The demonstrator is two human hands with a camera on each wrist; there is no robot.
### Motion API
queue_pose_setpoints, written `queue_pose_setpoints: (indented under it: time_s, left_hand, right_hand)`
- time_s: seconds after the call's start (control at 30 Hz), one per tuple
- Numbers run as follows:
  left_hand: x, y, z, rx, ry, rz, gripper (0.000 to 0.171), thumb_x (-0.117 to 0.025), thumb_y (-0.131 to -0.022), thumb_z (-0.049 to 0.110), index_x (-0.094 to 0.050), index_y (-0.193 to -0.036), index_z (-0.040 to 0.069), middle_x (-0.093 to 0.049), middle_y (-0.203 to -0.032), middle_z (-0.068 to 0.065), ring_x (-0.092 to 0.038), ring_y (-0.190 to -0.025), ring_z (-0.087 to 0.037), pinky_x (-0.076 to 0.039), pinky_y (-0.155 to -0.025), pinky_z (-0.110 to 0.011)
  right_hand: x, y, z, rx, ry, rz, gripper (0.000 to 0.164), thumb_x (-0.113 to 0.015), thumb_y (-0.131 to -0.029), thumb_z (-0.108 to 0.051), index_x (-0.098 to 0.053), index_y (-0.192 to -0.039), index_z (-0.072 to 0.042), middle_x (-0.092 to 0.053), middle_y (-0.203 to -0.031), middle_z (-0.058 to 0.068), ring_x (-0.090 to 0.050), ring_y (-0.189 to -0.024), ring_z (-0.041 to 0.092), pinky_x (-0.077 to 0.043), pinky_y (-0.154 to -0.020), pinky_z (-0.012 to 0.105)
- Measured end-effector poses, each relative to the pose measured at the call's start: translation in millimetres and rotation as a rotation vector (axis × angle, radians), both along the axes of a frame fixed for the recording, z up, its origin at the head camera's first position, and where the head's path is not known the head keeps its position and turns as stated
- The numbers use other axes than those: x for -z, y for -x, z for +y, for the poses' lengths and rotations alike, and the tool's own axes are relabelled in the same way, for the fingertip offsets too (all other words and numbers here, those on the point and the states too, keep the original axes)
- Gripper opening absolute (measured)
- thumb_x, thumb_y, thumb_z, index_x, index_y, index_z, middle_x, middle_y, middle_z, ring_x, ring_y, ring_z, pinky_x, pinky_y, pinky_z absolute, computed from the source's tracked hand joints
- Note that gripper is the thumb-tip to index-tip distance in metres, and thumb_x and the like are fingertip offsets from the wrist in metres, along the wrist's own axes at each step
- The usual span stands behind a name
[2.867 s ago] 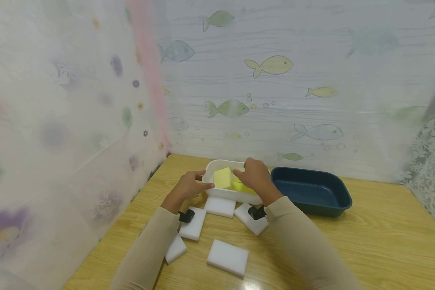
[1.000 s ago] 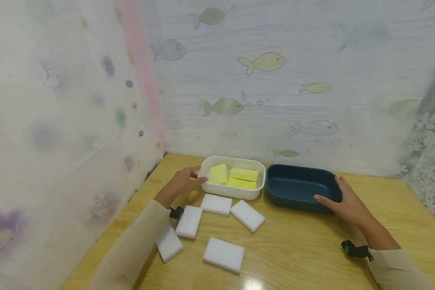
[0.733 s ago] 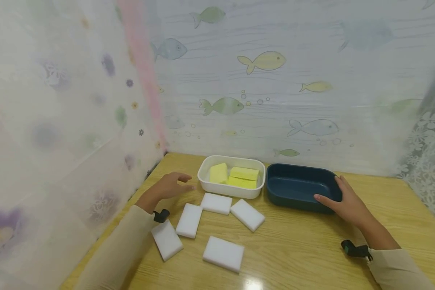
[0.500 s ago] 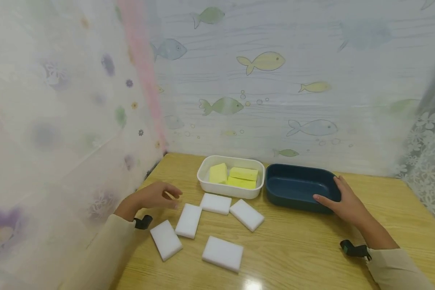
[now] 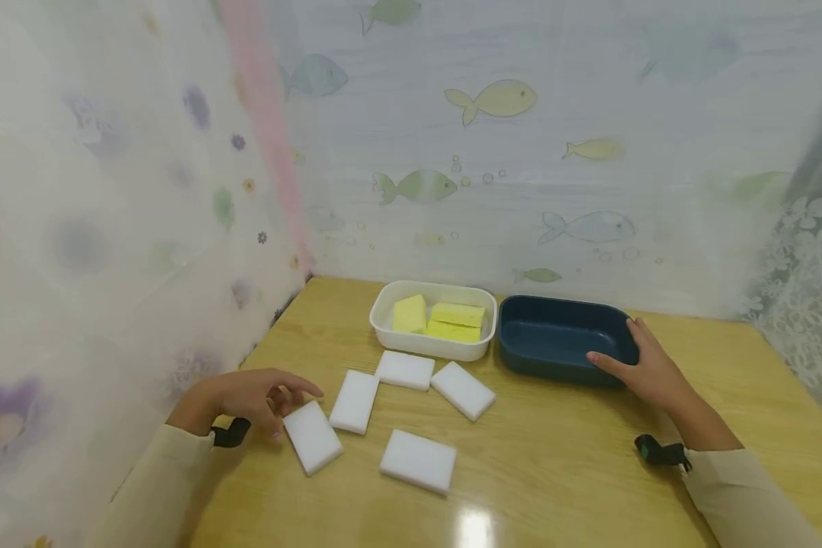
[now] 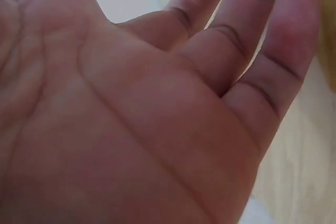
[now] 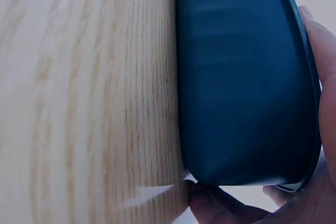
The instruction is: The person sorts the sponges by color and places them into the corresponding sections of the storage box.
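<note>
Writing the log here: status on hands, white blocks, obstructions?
Left hand at leftmost white rectangular foam block, contact unclear. Right hand gripping dark blue rectangular plastic tray. Nothing seen between left hand and block.

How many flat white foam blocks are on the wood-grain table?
5: one white foam block beside the left hand, another just right, two before the white plastic tub, one lowest in the head view.

left fingers (image 5: 294, 380) partly hidden, sleeves (image 5: 154, 481) cropped
</note>
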State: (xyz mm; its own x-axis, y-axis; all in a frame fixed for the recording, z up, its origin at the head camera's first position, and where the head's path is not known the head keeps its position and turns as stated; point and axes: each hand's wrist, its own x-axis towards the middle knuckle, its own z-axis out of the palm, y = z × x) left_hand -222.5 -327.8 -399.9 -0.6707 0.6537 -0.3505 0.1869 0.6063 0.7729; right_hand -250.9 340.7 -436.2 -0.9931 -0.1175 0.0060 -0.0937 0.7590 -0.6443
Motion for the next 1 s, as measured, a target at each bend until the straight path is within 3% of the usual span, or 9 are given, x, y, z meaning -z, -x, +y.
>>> queue_pose_setpoints:
  time_s: [0.27, 0.67, 0.83, 1.0]
  left_hand:
    - [1.0, 4.4, 2.7, 0.044, 0.044, 0.116, 0.08, -0.09, -0.074, 0.001, -0.059, -0.147, 0.014, -0.053, -0.122, -0.015, -0.051, -0.089, -0.025, -0.05, -0.074, -0.027]
    - [-0.9, 0.6, 7.2, -0.033, 0.083, 0.11, 0.069, -0.087, -0.075, -0.003, -0.068, -0.139, 0.017, -0.055, -0.117, -0.015, -0.048, -0.086, -0.026, -0.045, -0.07, -0.026]
    - [0.9, 0.5, 3.9, -0.004, 0.047, 0.098, 0.067, -0.086, -0.076, -0.002, -0.067, -0.139, 0.012, -0.061, -0.116, -0.014, -0.053, -0.085, -0.024, -0.048, -0.072, -0.026]
    - [1.6, 0.3, 1.5, 0.032, 0.031, 0.109, 0.065, -0.086, -0.077, 0.002, -0.067, -0.139, 0.011, -0.068, -0.117, -0.01, -0.064, -0.095, -0.024, -0.055, -0.08, -0.029]
  right_hand:
    - [-7.1, 5.0, 1.5, 0.008, -0.005, 0.004, 0.112, -0.058, -0.099, -0.062, 0.017, -0.164, -0.008, 0.025, -0.168, 0.024, 0.003, -0.15, 0.063, -0.019, -0.105, 0.085]
    - [-4.8, 5.1, 1.2, 0.011, -0.007, -0.003, 0.113, -0.058, -0.099, -0.062, 0.017, -0.163, -0.007, 0.026, -0.167, 0.024, 0.005, -0.15, 0.062, -0.018, -0.105, 0.084]
    - [-3.5, 2.9, 0.4, 0.008, -0.001, -0.001, 0.113, -0.058, -0.1, -0.061, 0.017, -0.163, -0.006, 0.025, -0.167, 0.025, 0.006, -0.15, 0.062, -0.018, -0.106, 0.084]
    - [-1.0, 1.4, -0.7, 0.008, 0.002, -0.007, 0.114, -0.059, -0.099, -0.062, 0.017, -0.163, -0.007, 0.025, -0.168, 0.024, 0.006, -0.15, 0.062, -0.017, -0.106, 0.084]
